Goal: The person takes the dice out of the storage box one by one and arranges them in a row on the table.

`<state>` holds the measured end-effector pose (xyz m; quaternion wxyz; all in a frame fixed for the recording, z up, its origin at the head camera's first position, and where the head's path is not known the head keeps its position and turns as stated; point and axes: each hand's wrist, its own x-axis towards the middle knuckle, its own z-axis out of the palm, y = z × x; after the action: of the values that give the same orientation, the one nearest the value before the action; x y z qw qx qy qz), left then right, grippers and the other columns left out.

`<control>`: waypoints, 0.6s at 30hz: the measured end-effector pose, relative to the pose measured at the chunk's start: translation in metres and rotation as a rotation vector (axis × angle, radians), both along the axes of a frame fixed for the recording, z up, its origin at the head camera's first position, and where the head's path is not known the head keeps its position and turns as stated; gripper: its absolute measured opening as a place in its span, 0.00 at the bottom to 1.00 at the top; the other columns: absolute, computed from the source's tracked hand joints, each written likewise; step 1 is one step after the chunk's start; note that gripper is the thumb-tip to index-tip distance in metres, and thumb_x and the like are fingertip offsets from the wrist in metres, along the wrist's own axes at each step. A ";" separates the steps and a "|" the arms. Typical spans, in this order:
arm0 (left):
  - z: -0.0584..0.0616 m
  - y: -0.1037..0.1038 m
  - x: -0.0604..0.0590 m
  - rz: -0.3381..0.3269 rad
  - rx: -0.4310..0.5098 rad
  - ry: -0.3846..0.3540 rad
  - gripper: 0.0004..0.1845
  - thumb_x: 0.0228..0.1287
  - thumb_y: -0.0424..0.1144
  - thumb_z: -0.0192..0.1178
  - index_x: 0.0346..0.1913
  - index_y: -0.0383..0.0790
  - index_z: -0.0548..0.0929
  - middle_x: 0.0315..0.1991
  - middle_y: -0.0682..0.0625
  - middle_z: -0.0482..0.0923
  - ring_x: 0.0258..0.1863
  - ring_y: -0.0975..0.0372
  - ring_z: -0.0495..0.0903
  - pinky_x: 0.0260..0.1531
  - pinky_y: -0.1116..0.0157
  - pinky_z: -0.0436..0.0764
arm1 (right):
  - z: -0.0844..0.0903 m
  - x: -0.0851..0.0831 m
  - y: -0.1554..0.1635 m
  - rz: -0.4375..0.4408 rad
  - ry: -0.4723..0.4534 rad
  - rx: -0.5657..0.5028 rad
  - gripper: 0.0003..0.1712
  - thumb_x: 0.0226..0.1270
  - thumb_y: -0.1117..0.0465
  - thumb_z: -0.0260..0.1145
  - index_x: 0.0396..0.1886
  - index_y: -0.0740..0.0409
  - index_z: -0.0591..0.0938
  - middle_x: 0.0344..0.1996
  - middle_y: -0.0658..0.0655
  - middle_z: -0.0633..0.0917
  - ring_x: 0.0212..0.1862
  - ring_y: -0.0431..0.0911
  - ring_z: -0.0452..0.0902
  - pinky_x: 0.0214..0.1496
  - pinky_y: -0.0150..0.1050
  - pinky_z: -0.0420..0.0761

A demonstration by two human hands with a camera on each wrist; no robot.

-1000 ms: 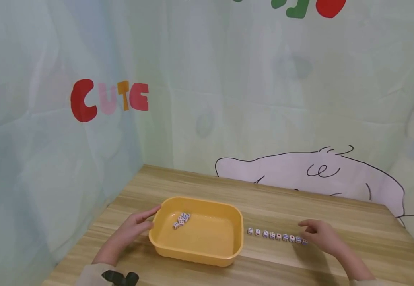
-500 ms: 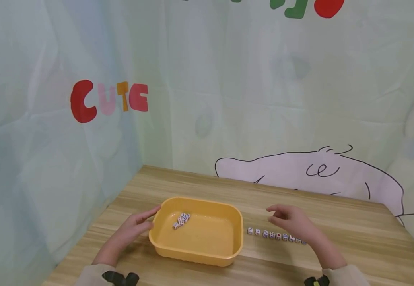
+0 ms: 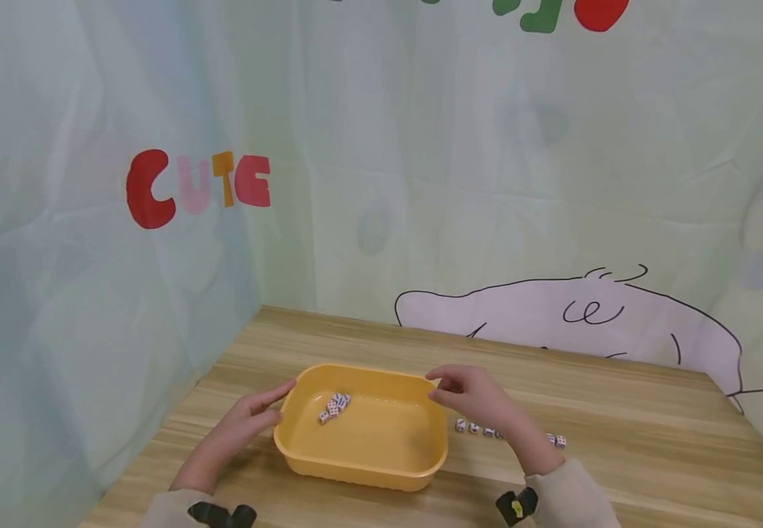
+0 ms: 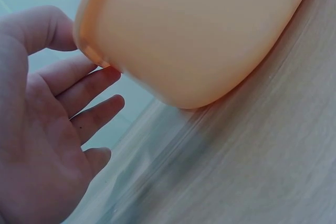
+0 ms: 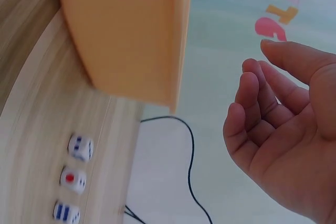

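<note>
The right hand (image 5: 286, 145), empty and loosely curled, hovers beside the yellow tray (image 5: 126, 35) above three dice (image 5: 73, 179).

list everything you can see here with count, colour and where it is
shallow yellow plastic tray: one, yellow-orange, on the table in front of the person
small white dice in the tray: a small cluster, too small to count, white with dark and red pips, far left corner of the tray
small white dice on the table: a row, partly hidden by the right arm, white, right of the tray
light wooden table: one, pale wood grain, under everything
pale green printed backdrop: pale green, behind and left of the table, with CUTE lettering in red, pink and orange
left hand: one, fingers straight, touching the tray's left rim
right hand: one, fingers loosely curled, holding nothing, over the tray's far right corner
</note>
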<state>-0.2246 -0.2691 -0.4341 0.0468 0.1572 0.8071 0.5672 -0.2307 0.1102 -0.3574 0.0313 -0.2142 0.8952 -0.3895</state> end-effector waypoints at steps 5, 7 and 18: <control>0.001 0.000 0.001 0.013 0.003 -0.014 0.31 0.64 0.35 0.54 0.69 0.30 0.64 0.70 0.38 0.60 0.71 0.40 0.55 0.66 0.43 0.59 | -0.002 -0.005 -0.022 0.037 0.003 -0.016 0.16 0.65 0.59 0.66 0.50 0.60 0.83 0.27 0.49 0.80 0.30 0.42 0.73 0.31 0.31 0.75; 0.001 0.001 0.000 0.016 0.004 -0.016 0.31 0.64 0.35 0.54 0.69 0.30 0.64 0.70 0.38 0.60 0.71 0.40 0.55 0.66 0.42 0.59 | -0.004 -0.008 -0.030 0.045 0.003 -0.021 0.15 0.64 0.60 0.66 0.49 0.60 0.83 0.27 0.49 0.80 0.30 0.41 0.73 0.30 0.31 0.75; -0.001 0.000 -0.001 0.023 0.002 -0.004 0.30 0.64 0.35 0.54 0.69 0.30 0.65 0.70 0.38 0.61 0.70 0.40 0.55 0.66 0.42 0.58 | -0.008 -0.015 -0.076 0.074 -0.030 -0.068 0.15 0.65 0.60 0.65 0.50 0.60 0.83 0.28 0.49 0.80 0.29 0.40 0.72 0.29 0.31 0.73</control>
<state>-0.2252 -0.2692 -0.4347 0.0418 0.1465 0.8083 0.5687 -0.2454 0.0341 -0.3657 0.0520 -0.2423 0.8722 -0.4217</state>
